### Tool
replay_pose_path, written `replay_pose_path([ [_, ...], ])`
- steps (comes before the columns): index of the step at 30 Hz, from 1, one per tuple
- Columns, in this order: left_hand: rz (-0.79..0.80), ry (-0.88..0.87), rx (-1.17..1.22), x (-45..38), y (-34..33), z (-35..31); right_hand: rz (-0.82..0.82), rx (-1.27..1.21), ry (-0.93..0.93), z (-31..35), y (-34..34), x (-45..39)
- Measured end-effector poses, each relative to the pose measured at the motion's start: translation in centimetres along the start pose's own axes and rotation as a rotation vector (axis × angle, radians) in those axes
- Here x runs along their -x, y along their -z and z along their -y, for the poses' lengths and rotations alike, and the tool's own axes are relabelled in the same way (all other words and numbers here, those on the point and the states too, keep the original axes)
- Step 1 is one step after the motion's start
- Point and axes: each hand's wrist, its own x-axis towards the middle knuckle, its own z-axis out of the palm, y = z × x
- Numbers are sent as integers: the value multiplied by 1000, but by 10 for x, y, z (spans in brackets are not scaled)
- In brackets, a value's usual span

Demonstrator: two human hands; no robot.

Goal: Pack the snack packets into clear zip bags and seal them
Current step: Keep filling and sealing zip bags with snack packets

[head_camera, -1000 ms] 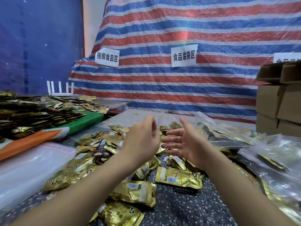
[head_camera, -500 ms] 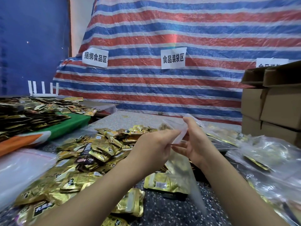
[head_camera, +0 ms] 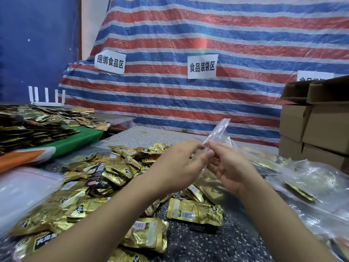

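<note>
Surface [head_camera: 236,248]: dark, speckled, strewn with gold packets [head_camera: 194,213], heaped thickest at your left, one lying flat just below your wrists. Filled bags [head_camera: 311,188] pile at your right, near the boxes [head_camera: 319,129].

Bag [head_camera: 217,134]: clear, empty by the look of it, raised above the heap, one corner poking up past your fingertips.

Hands: left hand [head_camera: 179,167] and right hand [head_camera: 230,167] meet at the bag's mouth, each pinching the film between thumb and fingers.

Step, as I judge it: opening the mouth. Rub the two layers apart with your thumbs, then pull sideways, not up; thin film clings and may tear at the zip. Keep the mouth over the heap so a packet can go straight in.

Half a second ago the bag hung lower between your hands; now its corner stands higher. A second ago your palms were apart.
</note>
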Motion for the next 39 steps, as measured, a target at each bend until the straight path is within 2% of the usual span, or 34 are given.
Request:
replay_pose_path([
  [4, -159, 20, -28, -2, 7, 2, 46, 118, 75, -3, -3, -1],
  [9, -45, 123, 71, -5, 10, 6, 122, 83, 49, -6, -6, 2],
  [13, -8, 147, 85, -5, 13, 11, 146, 186, 75, -5, -6, 4],
  [15, -9, 132, 78, -5, 13, 10, 83, 365, 176, -4, -6, 7],
  [18, 13, 136, 91, -6, 13, 7, -61, 763, 386, -4, -7, 8],
  [20, 43, 143, 104, -7, 12, 5, -57, 866, 427, -3, -10, 11],
  [26, 77, 199, 327, -6, 17, 5, 203, 573, 290, 9, -5, 17],
  [33, 117, 125, 472, -5, 24, -1, 510, 316, 144, 28, 13, 25],
  [35, 103, 108, 435, -5, 25, -2, 484, 326, 161, 30, 13, 25],
  [39, 30, 72, 215, -4, 21, -2, 307, 427, 242, 24, 6, 21],
])
